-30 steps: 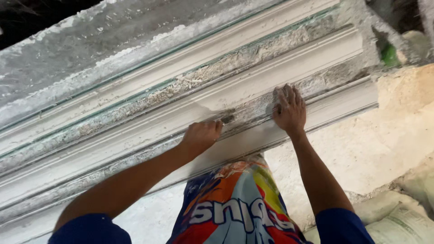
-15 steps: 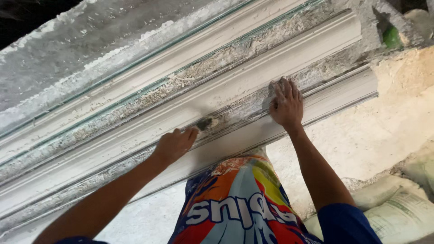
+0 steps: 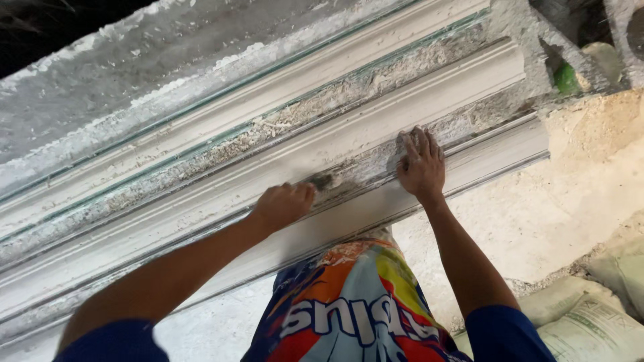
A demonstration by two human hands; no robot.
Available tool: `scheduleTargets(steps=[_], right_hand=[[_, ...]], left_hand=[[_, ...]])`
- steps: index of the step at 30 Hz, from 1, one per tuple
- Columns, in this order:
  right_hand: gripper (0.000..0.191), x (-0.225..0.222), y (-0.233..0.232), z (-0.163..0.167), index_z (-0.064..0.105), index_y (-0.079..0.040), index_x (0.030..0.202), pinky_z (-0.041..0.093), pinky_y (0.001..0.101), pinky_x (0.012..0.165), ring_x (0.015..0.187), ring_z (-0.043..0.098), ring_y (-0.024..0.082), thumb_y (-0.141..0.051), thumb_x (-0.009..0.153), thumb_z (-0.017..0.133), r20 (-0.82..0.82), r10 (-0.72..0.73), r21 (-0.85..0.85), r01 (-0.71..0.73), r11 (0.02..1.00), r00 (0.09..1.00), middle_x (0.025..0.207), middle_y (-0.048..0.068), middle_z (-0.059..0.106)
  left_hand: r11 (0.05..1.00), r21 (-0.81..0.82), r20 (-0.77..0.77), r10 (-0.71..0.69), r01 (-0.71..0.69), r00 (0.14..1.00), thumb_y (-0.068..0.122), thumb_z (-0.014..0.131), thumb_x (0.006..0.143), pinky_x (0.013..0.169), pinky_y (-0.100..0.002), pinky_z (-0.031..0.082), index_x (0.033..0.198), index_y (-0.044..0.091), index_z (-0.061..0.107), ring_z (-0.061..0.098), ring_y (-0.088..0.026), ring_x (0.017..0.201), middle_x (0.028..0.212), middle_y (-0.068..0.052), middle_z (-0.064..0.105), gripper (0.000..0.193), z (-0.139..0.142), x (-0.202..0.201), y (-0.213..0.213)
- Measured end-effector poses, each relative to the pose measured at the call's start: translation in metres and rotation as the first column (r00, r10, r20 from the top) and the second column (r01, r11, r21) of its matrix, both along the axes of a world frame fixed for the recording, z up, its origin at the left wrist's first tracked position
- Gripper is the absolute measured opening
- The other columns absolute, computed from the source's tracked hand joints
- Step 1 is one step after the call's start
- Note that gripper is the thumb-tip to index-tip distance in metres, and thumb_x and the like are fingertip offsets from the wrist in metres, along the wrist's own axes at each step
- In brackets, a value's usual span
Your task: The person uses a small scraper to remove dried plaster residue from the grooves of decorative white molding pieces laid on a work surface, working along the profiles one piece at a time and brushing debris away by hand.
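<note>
A long white plaster moulding with several ridges and rough, crumbly grooves runs diagonally across the view. My left hand is closed around a small dark tool, probably a brush, whose tip rests in a groove of the moulding. My right hand lies flat with fingers spread on the moulding a little to the right of the tool. My colourful shorts show below between my arms.
A pale sandy floor lies right of the moulding's end. White sacks sit at the lower right. A rough grey block wall with a green object stands at the top right. Plaster crumbs cover the grey surface above.
My left hand slid left along the groove with the tool, then came back slightly right. My right hand stayed pressed on the moulding.
</note>
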State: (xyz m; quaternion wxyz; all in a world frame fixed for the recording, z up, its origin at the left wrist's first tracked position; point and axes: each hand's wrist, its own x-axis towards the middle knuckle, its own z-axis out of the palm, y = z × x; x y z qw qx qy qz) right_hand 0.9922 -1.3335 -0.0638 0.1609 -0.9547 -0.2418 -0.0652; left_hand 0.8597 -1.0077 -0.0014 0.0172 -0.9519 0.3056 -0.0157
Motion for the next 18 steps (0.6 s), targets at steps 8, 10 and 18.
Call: scheduleTargets(steps=[8,10,18], right_hand=[[0.068,0.001,0.000,0.000,0.055,-0.018,0.152,0.036,0.0603,0.117,0.147,0.041,0.043,-0.017,0.085,0.062,-0.031,-0.007,-0.024,0.006,1.000,0.999,0.158,0.018,0.046],[0.067,0.003,0.000,-0.001,0.055,-0.018,0.152,0.036,0.0601,0.116,0.147,0.040,0.043,-0.018,0.085,0.062,-0.032,-0.019,-0.025,0.018,1.000,0.999,0.158,0.018,0.045],[0.066,0.003,-0.002,-0.002,0.055,-0.015,0.152,0.037,0.0586,0.116,0.146,0.040,0.044,-0.018,0.086,0.062,-0.026,0.002,-0.029,-0.003,1.000,1.000,0.158,0.019,0.045]], left_hand=[[1.000,-0.014,-0.184,0.019,-0.021,0.983,0.012,0.062,0.089,0.044,-0.038,0.061,0.118,-0.005,0.065,0.076,-0.028,0.063,0.093,-0.019,0.075,0.034,0.011,0.023,-0.019],[0.999,-0.034,-0.160,-0.017,0.012,0.987,0.014,0.061,0.090,0.043,-0.040,0.061,0.119,-0.004,0.065,0.075,-0.028,0.060,0.091,-0.021,0.075,0.035,0.010,0.024,-0.019],[1.000,-0.002,-0.063,-0.004,0.004,0.998,0.016,0.060,0.091,0.044,-0.039,0.061,0.111,-0.003,0.065,0.076,-0.028,0.064,0.100,-0.022,0.075,0.028,-0.004,0.033,-0.028]])
